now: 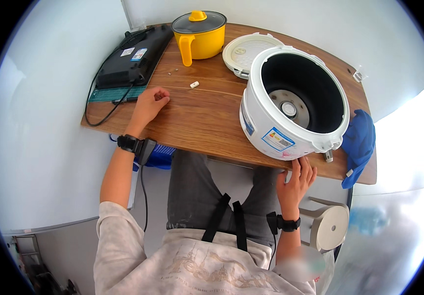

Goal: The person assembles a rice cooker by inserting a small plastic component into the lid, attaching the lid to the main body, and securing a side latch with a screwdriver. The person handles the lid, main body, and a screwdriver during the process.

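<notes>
Cooker (294, 105) sits tilted at the counter's (202, 118) near right edge, open and empty, heating plate showing inside. Right hand (298, 179) reaches up from below, fingertips touching its lower rim, fingers loose, holding nothing. Left hand (150, 103) rests curled on the wood, empty as far as I can see. Lid (244, 51) is half hidden behind the cooker. Yellow pot (201, 34) stands at the back, blue cloth (359, 142) drapes over the right edge.
</notes>
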Demonstrator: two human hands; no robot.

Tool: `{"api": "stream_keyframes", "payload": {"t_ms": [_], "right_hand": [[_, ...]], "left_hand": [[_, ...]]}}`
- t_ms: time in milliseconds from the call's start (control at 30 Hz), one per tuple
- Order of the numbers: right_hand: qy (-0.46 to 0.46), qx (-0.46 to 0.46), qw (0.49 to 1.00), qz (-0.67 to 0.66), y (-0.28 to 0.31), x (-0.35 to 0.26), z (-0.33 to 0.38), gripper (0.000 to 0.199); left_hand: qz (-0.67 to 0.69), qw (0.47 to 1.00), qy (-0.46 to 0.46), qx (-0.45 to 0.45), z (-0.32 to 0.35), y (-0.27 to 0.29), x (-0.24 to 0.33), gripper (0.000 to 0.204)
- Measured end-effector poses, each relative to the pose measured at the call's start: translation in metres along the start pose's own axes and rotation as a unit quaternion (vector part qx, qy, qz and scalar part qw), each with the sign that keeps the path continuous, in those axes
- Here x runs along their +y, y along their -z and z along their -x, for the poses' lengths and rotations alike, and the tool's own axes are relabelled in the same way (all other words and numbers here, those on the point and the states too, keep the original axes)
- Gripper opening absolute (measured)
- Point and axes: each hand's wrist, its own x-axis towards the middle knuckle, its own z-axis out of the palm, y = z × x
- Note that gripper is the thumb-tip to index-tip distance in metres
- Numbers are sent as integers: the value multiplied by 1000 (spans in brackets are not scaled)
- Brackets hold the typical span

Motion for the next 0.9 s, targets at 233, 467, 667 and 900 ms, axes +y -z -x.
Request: {"api": "stream_keyframes", "payload": {"t_ms": [233, 467, 667, 900], "right_hand": [[-2, 2, 1000, 4, -1, 0, 0, 53], [-8, 6, 1000, 9, -2, 1, 0, 51], [-3, 4, 1000, 7, -2, 1, 1, 51], [-1, -26, 999, -25, 14, 0, -5, 53]], "left_hand": [[-61, 997, -38, 8, -22, 2, -15, 19], [-87, 992, -81, 28, -71, 0, -12, 18], [-159, 980, -110, 46, -109, -13, -19, 18], [-209, 971, -106, 46, -118, -26, -24, 13]]}}
